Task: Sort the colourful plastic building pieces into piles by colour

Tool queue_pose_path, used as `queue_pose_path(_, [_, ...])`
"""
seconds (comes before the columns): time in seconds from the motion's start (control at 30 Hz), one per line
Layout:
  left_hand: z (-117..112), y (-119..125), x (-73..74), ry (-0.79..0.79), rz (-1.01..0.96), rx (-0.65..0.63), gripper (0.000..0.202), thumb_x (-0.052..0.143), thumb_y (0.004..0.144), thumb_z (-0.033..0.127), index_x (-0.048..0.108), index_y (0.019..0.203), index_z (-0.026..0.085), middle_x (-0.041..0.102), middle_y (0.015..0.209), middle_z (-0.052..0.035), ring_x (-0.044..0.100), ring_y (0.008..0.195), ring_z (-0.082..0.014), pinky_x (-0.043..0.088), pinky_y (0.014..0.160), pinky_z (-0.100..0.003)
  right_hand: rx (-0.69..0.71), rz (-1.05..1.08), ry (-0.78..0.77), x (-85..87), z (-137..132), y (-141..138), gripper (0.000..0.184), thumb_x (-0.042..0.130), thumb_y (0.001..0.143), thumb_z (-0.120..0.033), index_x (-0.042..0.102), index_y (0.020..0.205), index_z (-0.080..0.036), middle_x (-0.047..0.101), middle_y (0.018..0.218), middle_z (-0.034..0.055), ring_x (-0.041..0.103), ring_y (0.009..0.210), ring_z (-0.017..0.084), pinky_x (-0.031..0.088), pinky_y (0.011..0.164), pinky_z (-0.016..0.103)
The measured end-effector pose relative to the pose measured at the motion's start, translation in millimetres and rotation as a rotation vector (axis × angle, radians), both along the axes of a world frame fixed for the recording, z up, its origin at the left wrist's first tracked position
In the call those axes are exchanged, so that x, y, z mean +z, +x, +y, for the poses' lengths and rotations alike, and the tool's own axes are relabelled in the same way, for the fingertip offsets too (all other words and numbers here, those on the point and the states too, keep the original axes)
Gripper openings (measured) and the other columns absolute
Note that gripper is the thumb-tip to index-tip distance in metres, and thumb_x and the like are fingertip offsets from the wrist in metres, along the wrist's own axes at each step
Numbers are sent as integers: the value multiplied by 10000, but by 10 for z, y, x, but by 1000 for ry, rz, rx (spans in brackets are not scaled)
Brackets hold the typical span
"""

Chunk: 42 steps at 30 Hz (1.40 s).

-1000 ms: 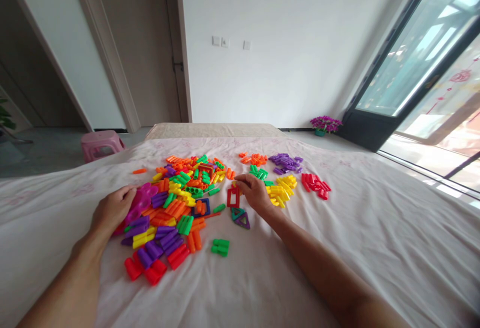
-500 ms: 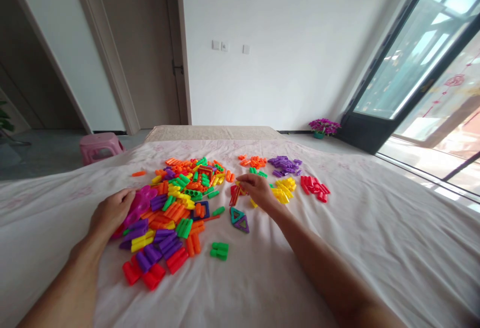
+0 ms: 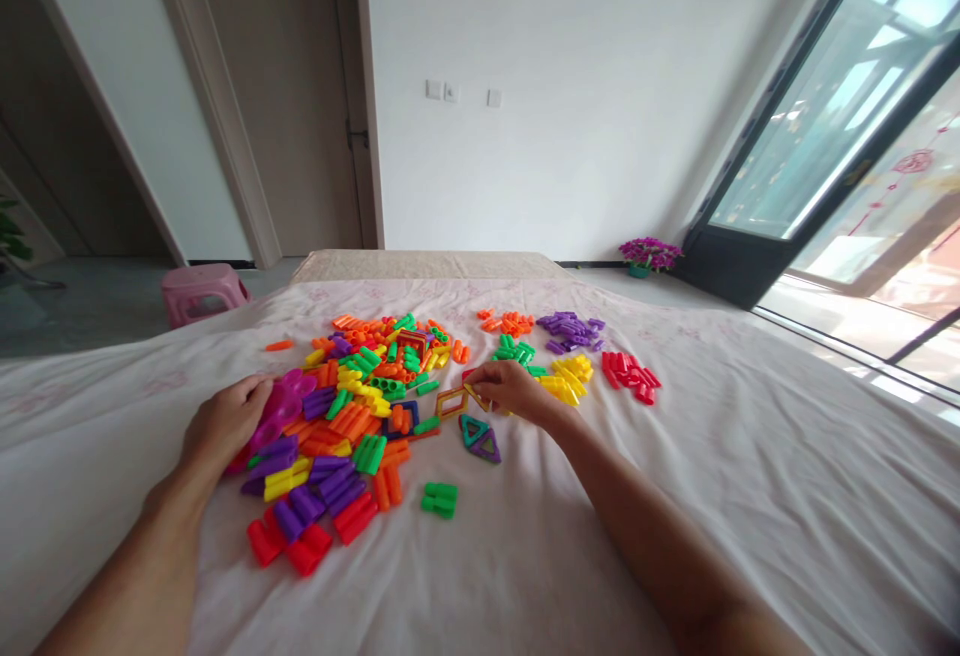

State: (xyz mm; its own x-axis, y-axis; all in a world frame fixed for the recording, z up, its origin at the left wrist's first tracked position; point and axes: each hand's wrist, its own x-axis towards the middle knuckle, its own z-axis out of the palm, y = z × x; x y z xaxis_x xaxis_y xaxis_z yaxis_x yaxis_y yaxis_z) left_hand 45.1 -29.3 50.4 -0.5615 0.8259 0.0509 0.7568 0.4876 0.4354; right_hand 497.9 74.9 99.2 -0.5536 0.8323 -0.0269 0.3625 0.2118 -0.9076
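My left hand (image 3: 229,421) is closed on the edge of a magenta scalloped plastic piece (image 3: 283,398), at the left side of a mixed heap of plastic building blocks (image 3: 360,426). My right hand (image 3: 504,388) is closed in a pinch on a yellow magnetic tile (image 3: 475,397), partly covered by the fingers. Beside it an orange-yellow square frame tile (image 3: 451,403) lies at a slant. A little nearer to me are a teal triangle tile (image 3: 472,430) and a purple triangle tile (image 3: 486,446), touching each other. Something red shows behind the right fingertips.
Sorted piles lie beyond and right of my right hand: orange (image 3: 511,323), green (image 3: 513,349), purple (image 3: 571,330), yellow (image 3: 567,379) and red (image 3: 630,375) blocks. A green block (image 3: 439,499) lies nearer me on the wrinkled cloth (image 3: 540,546). A pink stool (image 3: 202,291) stands left.
My right hand has moved slightly down, uncovering more of the green pile. The red tile beneath it has given way to the orange-yellow square frame. My left hand stays on the magenta piece.
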Motion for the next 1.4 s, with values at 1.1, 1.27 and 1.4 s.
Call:
queue_pose_path(1.1, [61,-112,-201,133,-11,-24,508,422,1012,524,804,1247,287,797,1263,-70,717,1076,-295,503,825,-327,-94,-793,575,-78,607,-637,485,680,967,-259,629,1441,-173,717,1352,157,648,1286,282,473,1042,326])
queue_pose_path(1.27, [68,-93,-189,112,-15,-19,544,383,1019,534,798,1268,287,790,1282,-74,716,1101,-303,508,845,-331,-209,-809,583,72,801,-415,519,657,979,-261,590,1488,-190,705,1380,141,628,1310,277,464,1057,329])
queue_pose_path(1.4, [73,-79,-177,113,-14,-23,529,390,1013,527,805,1243,294,795,1268,-68,726,1081,-287,516,828,-311,-394,-811,587,332,1011,-199,578,577,1008,-239,495,1572,-145,649,1454,188,593,1351,313,467,1072,373])
